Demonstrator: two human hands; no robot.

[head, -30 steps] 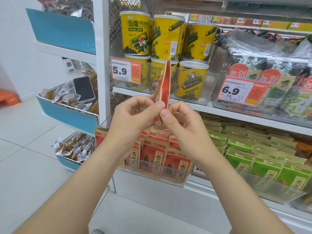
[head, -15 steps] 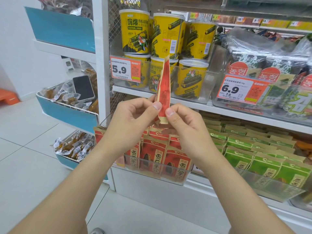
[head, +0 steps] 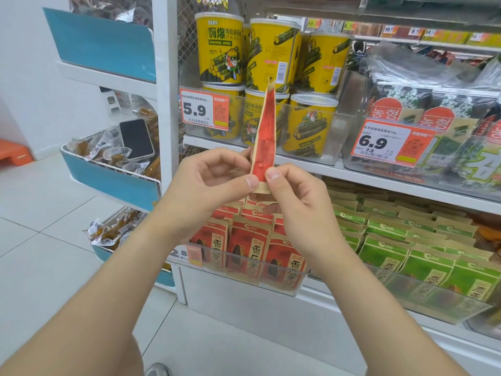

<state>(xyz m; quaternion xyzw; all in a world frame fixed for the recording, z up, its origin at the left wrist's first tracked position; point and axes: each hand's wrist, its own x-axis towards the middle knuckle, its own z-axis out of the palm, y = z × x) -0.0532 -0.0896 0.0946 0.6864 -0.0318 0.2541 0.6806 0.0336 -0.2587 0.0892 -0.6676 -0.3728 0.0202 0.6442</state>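
I have the red sunflower-seed packet (head: 264, 137) upright and edge-on, its lower end pinched by my left grip (head: 206, 183) and my right grip (head: 292, 202), thumbs nearly touching. It stands before the yellow seaweed-roll canisters (head: 271, 50), above the clear bin (head: 284, 290) of matching packets.

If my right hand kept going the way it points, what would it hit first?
Probably the left hand, just across the red seed packet both pinch; depth to the shelf behind is unclear.
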